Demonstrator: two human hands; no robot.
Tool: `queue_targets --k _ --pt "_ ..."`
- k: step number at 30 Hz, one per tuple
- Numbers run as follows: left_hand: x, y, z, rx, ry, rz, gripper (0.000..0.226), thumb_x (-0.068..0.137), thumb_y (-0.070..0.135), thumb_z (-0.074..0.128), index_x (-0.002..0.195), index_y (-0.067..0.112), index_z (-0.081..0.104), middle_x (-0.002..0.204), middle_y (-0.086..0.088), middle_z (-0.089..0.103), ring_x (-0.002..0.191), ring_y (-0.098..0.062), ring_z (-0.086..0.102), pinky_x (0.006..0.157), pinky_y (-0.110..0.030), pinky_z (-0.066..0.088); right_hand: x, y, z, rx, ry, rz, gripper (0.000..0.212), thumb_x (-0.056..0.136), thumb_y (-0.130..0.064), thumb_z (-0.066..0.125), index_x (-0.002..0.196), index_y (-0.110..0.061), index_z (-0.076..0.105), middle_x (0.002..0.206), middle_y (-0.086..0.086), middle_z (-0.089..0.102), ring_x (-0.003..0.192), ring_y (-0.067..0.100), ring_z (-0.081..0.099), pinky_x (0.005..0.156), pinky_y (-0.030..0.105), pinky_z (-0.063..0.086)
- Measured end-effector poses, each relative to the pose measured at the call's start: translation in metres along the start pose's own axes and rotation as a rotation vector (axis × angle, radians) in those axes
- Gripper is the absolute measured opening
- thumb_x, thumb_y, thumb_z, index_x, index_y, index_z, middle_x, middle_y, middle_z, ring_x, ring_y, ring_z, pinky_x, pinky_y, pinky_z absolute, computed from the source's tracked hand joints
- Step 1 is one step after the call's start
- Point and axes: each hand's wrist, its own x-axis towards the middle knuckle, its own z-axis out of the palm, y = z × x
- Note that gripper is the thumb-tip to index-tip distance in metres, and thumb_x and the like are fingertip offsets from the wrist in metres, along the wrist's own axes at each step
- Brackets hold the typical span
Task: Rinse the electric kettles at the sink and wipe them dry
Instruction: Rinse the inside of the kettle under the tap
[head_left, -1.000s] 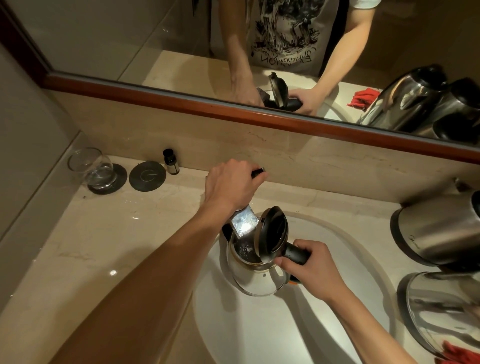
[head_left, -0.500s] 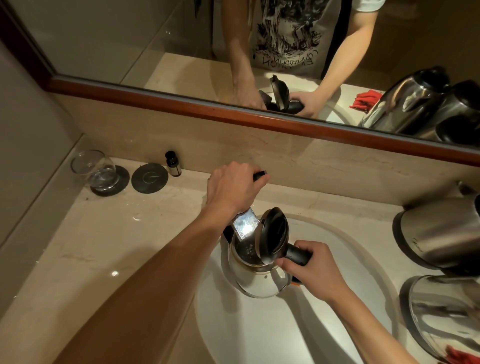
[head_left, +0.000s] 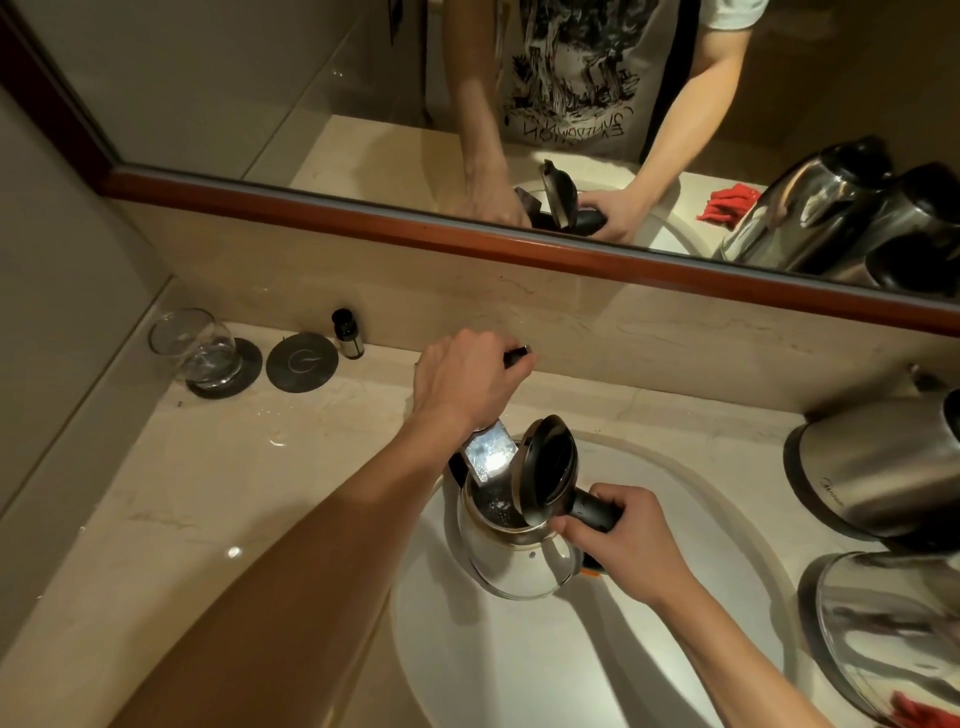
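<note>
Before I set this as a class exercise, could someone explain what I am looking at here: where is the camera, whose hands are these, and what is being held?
The camera sits on a person's head, looking down at a washbasin; the mirror above reflects the same person. There is no machine, only two bare hands. The right hand grips the black handle of an open-lidded steel kettle held over the basin under the tap spout. The left hand grips the tap lever. On the counter stand a glass on a dark coaster, a second coaster and a small bottle at left, and two more kettles at right.
</note>
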Motion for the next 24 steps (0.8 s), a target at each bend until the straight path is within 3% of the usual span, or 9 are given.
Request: queue_targets --k 8,16,24 --pt "0.0011 -0.0015 0.0031 0.002 0.010 0.003 0.046 0.100 0.061 0.040 0.104 0.030 0.074 0.073 0.000 0.067 0.070 -0.025 0.063 0.066 -0.036 0.053 0.0026 -0.0005 -0.0017 0.005 0.005 0.000 0.045 0.076 -0.016 0.087 0.062 0.010 0.052 0.044 -0.004 0.047 0.039 0.007 0.047 0.047 0.018 0.036" --pt "0.0014 -0.0011 0.0036 0.003 0.010 0.012 0.046 0.100 0.061 0.040 0.104 0.030 0.074 0.074 0.000 0.067 0.072 -0.026 0.064 0.069 -0.037 0.054 0.0028 0.0000 -0.0015 0.003 0.020 0.001 0.042 0.077 -0.013 0.087 0.056 -0.005 0.051 0.045 -0.008 0.042 0.041 0.008 0.041 0.047 0.018 0.033" --pt "0.0014 -0.0019 0.0040 0.023 0.015 0.008 0.046 0.100 0.061 0.039 0.103 0.031 0.074 0.072 0.001 0.066 0.070 -0.025 0.063 0.063 -0.034 0.048 0.0028 -0.0011 -0.0018 0.002 0.015 -0.012 0.044 0.076 -0.013 0.087 0.059 0.007 0.051 0.046 -0.004 0.044 0.040 0.007 0.044 0.046 0.019 0.036"
